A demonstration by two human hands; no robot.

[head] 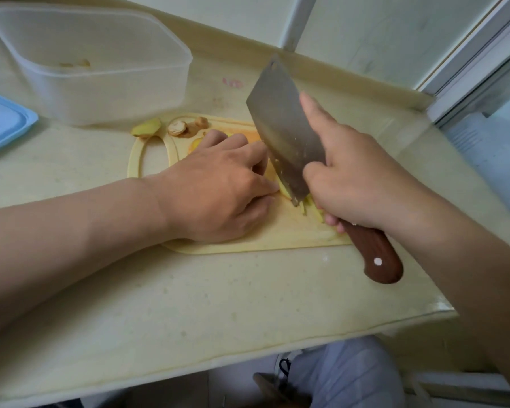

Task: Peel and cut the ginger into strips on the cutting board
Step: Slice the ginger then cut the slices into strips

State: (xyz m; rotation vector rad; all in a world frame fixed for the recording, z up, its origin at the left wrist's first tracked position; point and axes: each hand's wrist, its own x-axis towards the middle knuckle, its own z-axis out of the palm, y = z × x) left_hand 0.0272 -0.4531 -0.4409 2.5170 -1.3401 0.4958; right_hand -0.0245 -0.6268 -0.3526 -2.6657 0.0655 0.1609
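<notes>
Cutting stage, peeling apparently done. Right hand (357, 184) is clamped on the cleaver (283, 134) handle, index finger laid along the blade. The edge is down on the cutting board (248, 241) at frame centre. Left hand (218, 189), fingers curled, pins the peeled ginger (283, 188) just beside the blade. A few strips (306, 206) lie right of the edge. Knobbly offcuts (177, 127) sit at the board's upper-left end. More ginger is left to cut; how much is hidden under the fingers.
</notes>
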